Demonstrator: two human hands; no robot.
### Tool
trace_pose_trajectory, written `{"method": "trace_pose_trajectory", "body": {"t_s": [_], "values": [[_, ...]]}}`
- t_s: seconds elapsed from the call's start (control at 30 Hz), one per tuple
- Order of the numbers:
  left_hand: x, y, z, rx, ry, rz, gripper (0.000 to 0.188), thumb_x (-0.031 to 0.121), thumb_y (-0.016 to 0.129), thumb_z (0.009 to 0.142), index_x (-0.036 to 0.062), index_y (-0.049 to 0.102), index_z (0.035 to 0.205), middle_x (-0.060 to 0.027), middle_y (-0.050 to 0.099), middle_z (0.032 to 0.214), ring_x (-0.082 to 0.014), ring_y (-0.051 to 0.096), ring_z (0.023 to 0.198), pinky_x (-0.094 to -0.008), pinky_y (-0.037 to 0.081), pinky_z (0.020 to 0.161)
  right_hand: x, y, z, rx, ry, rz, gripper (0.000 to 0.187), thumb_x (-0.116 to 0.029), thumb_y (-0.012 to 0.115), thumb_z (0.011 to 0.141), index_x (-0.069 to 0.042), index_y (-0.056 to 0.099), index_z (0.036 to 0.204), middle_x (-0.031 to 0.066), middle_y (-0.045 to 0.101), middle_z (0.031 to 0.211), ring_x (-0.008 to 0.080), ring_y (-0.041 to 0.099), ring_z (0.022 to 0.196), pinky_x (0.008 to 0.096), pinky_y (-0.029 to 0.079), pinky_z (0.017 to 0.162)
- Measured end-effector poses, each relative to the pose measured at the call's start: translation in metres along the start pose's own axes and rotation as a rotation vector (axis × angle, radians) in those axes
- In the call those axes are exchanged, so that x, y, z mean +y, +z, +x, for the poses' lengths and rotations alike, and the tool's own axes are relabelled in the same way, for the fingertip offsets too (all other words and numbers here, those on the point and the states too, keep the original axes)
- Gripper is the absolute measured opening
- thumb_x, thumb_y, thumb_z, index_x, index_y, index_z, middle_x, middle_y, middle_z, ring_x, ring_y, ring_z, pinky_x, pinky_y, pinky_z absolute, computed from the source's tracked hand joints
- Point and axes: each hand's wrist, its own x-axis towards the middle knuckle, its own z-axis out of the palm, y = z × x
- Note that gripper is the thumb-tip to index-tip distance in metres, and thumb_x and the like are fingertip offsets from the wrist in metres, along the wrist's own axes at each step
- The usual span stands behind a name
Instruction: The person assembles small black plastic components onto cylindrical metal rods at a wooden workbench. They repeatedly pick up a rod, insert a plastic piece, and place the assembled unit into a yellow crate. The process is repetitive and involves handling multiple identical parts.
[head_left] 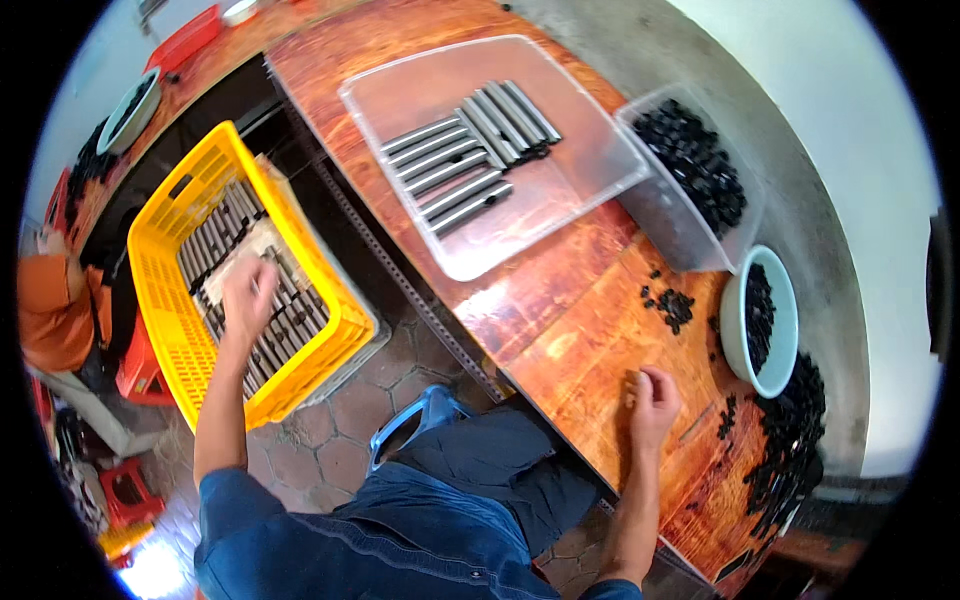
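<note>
My left hand (250, 290) is over the yellow plastic crate (235, 140), just above the metal tubes (290, 330) lying inside it. It is slightly blurred, and whether its fingers grip a tube does not show. Above the wooden table (560, 350) my right hand (652, 400) is closed, thumb and fingertips pinched together. Something small and dark seems to be at its fingertips, too small to name. Several metal tubes (470, 150), some with black end pieces, lie in rows in a clear plastic tray (545, 215) on the table.
Black small parts fill a clear bin (690, 165) and a pale green bowl (790, 330). A loose pile of black parts (790, 440) lies at the table's right, a small cluster (672, 308) nearer. A blue stool (420, 415) stands below. Another person (55, 310) sits at far left.
</note>
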Motion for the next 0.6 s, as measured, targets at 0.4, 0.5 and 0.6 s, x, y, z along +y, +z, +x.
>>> {"method": "trace_pose_trajectory", "body": {"t_s": [0.4,0.5,0.6], "values": [[0.271,0.152,-0.183,-1.993,-0.334,-0.887,0.033,0.034,0.057,0.104,0.0041,0.067,0.115,-0.0067,0.068,0.098,-0.0156,0.063,0.09,-0.0322,0.053,0.083,-0.2,0.109,-0.129,-0.567,-1.251,-0.022,0.064,-0.019,0.056,0.093,-0.007,0.038,0.154,0.0213,0.045,0.15,0.0388,0.064,0.115,0.0451,0.053,0.094],[0.272,0.165,-0.191,-2.02,-0.214,-0.811,0.034,0.035,0.057,0.104,0.0036,0.067,0.113,-0.0065,0.067,0.098,-0.0148,0.063,0.089,-0.0312,0.053,0.082,-0.179,0.106,-0.135,-0.683,-1.068,-0.434,0.067,-0.018,0.053,0.095,-0.005,0.031,0.157,0.0259,0.04,0.153,0.039,0.064,0.108,0.0397,0.056,0.078],[0.267,0.157,-0.182,-1.963,-0.058,-0.728,0.035,0.035,0.056,0.104,0.0031,0.067,0.112,-0.0062,0.067,0.098,-0.014,0.064,0.089,-0.0301,0.053,0.081,-0.16,0.062,-0.124,-0.899,-0.836,-0.433,0.075,-0.028,0.062,0.091,-0.006,0.032,0.156,0.0259,0.044,0.149,0.0333,0.066,0.101,0.0385,0.056,0.077]]}}
